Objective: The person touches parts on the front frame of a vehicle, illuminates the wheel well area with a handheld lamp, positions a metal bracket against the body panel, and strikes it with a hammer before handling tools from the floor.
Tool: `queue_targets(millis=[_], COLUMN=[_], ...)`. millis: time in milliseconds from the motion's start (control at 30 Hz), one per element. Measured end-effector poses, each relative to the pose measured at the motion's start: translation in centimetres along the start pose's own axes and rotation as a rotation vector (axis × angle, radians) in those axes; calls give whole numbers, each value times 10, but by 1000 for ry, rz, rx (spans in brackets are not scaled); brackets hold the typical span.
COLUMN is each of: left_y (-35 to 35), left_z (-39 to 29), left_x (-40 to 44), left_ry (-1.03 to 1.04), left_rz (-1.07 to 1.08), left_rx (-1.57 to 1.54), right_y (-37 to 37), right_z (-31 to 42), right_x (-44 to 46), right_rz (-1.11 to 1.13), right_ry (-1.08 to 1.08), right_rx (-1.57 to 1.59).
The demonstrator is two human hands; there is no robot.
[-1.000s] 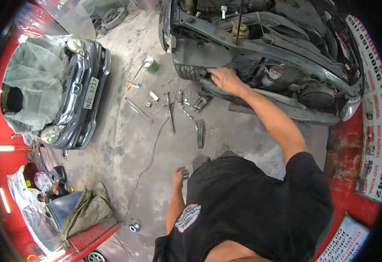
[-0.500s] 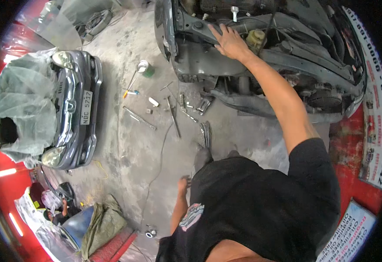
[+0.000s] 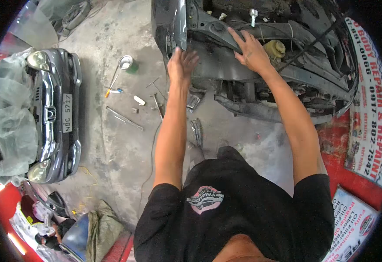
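Observation:
My right hand (image 3: 253,54) lies with fingers spread on the dark inner fender (image 3: 217,32) of a car with its front end stripped. Beside it sits a yellowish fluid reservoir (image 3: 274,49). Farther in, a silver-and-white tool or fitting (image 3: 253,17) stands out against the engine bay. My left hand (image 3: 182,65) is raised, its fingers apart and smeared by motion, with nothing seen in it. Its thumb is close to the lower end of the grey fender edge (image 3: 181,26); whether they touch I cannot tell.
On the concrete floor lie an open can (image 3: 127,63), screwdrivers (image 3: 109,92), a long bar (image 3: 124,118), a T-handle tool (image 3: 155,85) and a white block (image 3: 139,100). A plastic-draped car (image 3: 51,113) stands at left. Signboards (image 3: 367,96) line the right; a person (image 3: 49,239) is at lower left.
My left hand has risen from beside my body to the fender edge. My right hand stays on the inner fender, and the view has shifted somewhat.

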State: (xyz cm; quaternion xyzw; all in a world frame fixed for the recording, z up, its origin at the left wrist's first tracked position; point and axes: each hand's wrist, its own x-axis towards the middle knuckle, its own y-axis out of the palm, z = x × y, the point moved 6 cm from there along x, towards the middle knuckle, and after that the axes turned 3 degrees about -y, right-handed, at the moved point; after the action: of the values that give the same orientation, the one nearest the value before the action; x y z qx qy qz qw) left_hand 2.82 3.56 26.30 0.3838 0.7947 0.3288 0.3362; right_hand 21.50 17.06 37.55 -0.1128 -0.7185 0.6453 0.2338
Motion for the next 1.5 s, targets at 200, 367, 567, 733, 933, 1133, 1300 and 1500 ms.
queue_targets(millis=[200, 367, 567, 733, 933, 1133, 1300, 1500], left_y=[20, 22, 23, 20, -41, -117, -136, -133], left_z=[-10, -15, -12, 1, 52, 39, 56, 53], left_x=[47, 44, 44, 30, 14, 16, 50, 59], left_ry=[-6, -50, 5, 116, -56, 268, 256, 238], left_rz=[51, -79, -118, 73, -171, -568, -455, -435], left_rx=[-471, -408, -410, -357, -245, 818, 814, 1013], right_y=[-6, -8, -6, -7, -5, -3, -5, -2], right_z=[3, 5, 4, 8, 8, 8, 10, 5], right_x=[5, 5, 7, 7, 10, 11, 12, 10], right_rz=[27, 35, 52, 45, 51, 36, 46, 44], right_ry=[9, 21, 20, 38, 61, 25, 29, 31], right_rx=[27, 12, 30, 50, 9, 27, 47, 29])
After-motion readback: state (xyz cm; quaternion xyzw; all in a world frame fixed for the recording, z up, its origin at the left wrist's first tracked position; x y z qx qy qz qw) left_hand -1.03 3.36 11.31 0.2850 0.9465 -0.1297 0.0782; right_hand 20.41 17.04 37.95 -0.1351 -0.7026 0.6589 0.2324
